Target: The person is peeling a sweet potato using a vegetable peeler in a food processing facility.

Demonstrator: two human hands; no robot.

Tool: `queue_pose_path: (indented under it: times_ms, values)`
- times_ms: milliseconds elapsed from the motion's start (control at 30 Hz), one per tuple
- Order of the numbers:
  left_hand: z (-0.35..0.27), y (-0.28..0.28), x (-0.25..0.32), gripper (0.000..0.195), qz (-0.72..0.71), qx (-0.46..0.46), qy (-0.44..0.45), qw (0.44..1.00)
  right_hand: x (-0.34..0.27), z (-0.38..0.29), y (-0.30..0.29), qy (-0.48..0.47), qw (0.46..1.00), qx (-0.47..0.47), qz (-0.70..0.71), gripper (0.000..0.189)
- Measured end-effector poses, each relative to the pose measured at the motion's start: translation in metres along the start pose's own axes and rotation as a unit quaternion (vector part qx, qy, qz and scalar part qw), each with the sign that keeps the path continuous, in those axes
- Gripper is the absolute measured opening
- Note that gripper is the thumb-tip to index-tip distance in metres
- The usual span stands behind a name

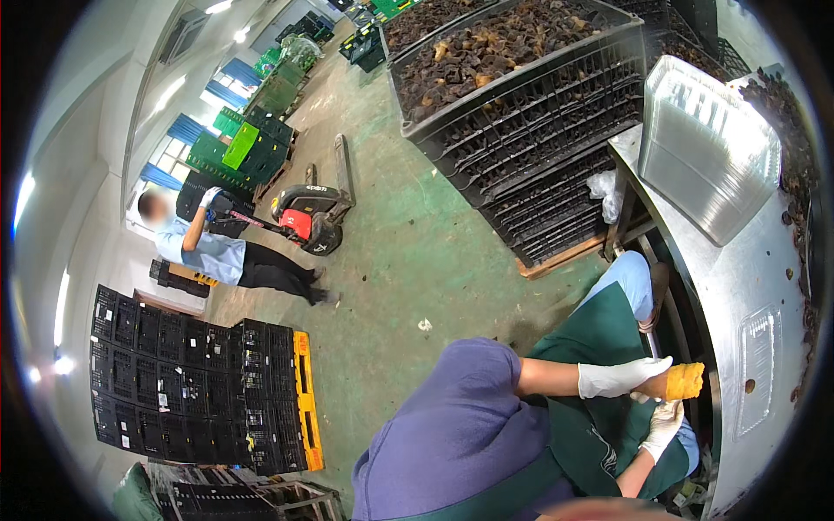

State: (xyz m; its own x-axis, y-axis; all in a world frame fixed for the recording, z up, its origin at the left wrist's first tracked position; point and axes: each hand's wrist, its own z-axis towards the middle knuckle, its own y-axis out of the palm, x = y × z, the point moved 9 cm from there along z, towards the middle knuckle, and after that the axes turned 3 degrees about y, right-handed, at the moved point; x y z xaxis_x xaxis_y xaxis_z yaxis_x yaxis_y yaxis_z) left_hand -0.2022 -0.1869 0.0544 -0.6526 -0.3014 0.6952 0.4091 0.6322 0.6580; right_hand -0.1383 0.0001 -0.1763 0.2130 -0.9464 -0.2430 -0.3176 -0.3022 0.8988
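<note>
My left hand (612,380), in a white glove, is closed round a brown object (655,387) with a bumpy yellow end (684,381); its exact kind is unclear. Just below, my right hand (663,426), also in a white glove, has its fingers curled near the underside of that object; whether it grips anything is hidden. Both hands are over my lap, above a dark green apron (580,332). Beside them runs a metal table (723,280). On it lie a stack of clear plastic trays (710,150) and a single flat clear tray (759,371).
Stacked black crates (541,130) of dark brown pieces stand beyond the table's end. Loose dark pieces (785,130) lie along its far side. Across the floor, a person (202,254) holds the handle of a pallet truck (313,215). More black crates (195,384) stand on a yellow pallet (306,397).
</note>
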Motion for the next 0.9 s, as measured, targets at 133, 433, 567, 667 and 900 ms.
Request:
queue_pose_path:
  times_ms: [133,433,567,667,900]
  values:
    - [-0.001,-0.002,0.012,0.041,0.061,0.011,0.016,0.998,0.008,0.01,-0.006,-0.01,0.989,0.143,-0.02,0.038]
    - [-0.014,0.0,0.018,0.044,0.041,0.018,0.005,0.999,0.0,0.029,-0.074,0.029,0.997,0.073,-0.023,0.037]
    - [-0.012,-0.001,0.013,0.042,0.047,0.028,0.011,0.998,0.011,0.019,-0.028,0.008,0.988,0.146,-0.044,0.039]
    - [-0.014,0.0,0.009,0.041,0.046,0.028,0.008,0.999,0.014,0.026,-0.002,0.03,0.995,0.026,-0.088,0.042]
    - [-0.035,0.012,0.029,0.046,0.06,0.011,0.022,0.998,-0.05,0.035,-0.121,-0.053,0.975,0.2,-0.078,0.045]
